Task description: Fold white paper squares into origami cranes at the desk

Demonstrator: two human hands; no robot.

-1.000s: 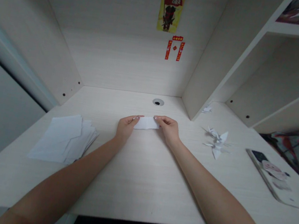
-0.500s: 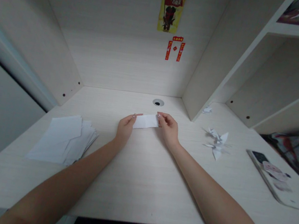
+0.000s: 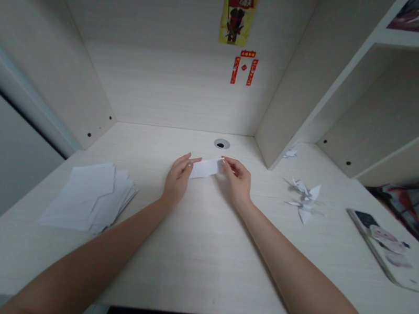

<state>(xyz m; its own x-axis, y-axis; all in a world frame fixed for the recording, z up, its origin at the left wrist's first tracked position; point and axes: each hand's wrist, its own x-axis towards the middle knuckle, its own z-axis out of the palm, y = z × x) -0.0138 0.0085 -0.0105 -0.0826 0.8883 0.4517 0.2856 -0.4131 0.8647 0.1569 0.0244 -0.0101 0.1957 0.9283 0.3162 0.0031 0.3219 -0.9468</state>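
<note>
the left hand (image 3: 178,179) and right hand (image 3: 237,183) are both grasping a paper strip (image 3: 205,168), pinching it by its two ends over the middle of the desk (image 3: 193,260). a stack of paper (image 3: 87,198) lies left of the hands, while a paper crane (image 3: 304,201) and a phone (image 3: 378,247) lie to the right.

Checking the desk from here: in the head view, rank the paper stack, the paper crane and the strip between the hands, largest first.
1. stack of white paper sheets
2. white paper crane
3. folded white paper strip
</note>
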